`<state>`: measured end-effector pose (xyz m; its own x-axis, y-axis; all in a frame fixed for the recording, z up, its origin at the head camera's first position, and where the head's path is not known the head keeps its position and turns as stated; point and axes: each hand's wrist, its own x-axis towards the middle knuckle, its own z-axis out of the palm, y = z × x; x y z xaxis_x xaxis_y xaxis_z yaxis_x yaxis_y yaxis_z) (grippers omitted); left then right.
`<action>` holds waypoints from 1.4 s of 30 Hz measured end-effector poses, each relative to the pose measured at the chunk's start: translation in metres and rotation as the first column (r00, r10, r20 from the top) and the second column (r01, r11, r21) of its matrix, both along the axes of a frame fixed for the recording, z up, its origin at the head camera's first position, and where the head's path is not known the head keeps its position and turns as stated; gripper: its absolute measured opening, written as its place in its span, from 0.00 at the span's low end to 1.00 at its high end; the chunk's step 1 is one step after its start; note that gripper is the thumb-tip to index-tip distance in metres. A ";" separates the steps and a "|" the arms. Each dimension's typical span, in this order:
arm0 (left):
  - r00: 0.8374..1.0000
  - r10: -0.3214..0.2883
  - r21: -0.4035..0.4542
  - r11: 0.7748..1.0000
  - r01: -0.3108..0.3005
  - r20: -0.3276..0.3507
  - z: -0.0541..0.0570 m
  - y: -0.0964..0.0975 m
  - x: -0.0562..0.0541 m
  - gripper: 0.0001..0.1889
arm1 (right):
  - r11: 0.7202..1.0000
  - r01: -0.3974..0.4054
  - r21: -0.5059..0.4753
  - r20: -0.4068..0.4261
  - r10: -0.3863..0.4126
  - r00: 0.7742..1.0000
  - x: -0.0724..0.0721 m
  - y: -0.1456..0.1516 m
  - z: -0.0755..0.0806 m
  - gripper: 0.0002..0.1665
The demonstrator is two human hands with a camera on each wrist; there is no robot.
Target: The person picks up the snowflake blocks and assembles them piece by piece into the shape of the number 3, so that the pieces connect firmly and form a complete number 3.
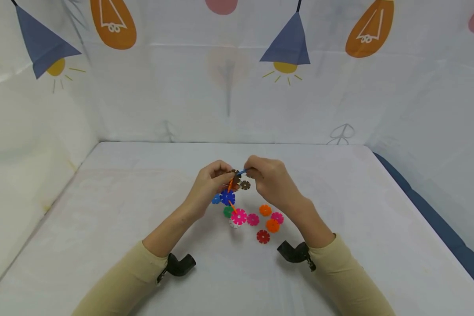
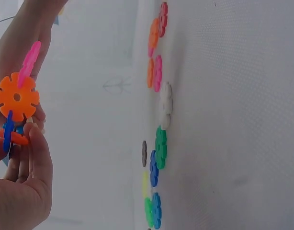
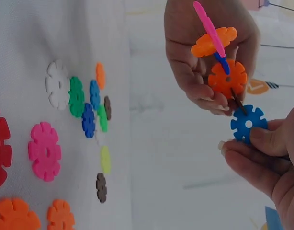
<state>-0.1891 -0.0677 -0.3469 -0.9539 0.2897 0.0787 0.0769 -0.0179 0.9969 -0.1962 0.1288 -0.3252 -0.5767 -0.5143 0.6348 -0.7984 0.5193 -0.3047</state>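
Nearby, below the raised hands, loose flower-shaped discs lie scattered: red [image 1: 260, 240], orange [image 1: 272, 228], pink [image 3: 38, 151], green [image 3: 76, 97] and white [image 3: 58, 85] among them, the white one partly hidden from the head view by the chain's pink end [image 3: 210, 29]. The left hand [image 1: 207, 186] pinches the chain of linked discs [image 3: 237, 76] in the air; the right hand [image 1: 275, 181] grips a blue disc [image 3: 239, 124] between thumb and fingers, against the chain's brown disc [image 3: 239, 103]. A white tabletop [image 1: 237, 289] spreads beneath, backed by white sheeting [image 1: 174, 96] printed with lamps [image 1: 288, 41] and bulbs [image 1: 124, 33].

Joined discs [image 3: 236, 73]: 6 | loose discs [image 1: 266, 210]: 14 at least | hands [image 1: 271, 177]: 2 | wrist cameras [image 1: 180, 266]: 2 | sleeves [image 1: 345, 267]: 2
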 end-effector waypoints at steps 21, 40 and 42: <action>0.999 -0.040 0.024 0.999 0.040 -0.005 -0.004 0.003 -0.001 0.08 | 0.981 0.050 0.186 0.348 -0.113 0.931 -0.002 0.012 0.007 0.11; 1.000 -0.013 0.017 1.000 0.013 0.010 -0.004 0.001 -0.001 0.08 | 0.747 -0.017 0.664 0.584 -0.505 0.635 -0.010 0.018 -0.012 0.16; 1.000 -0.021 0.028 0.999 0.020 0.017 -0.004 0.001 -0.002 0.08 | 0.732 -0.014 0.682 0.575 -0.523 0.630 -0.009 0.016 -0.015 0.16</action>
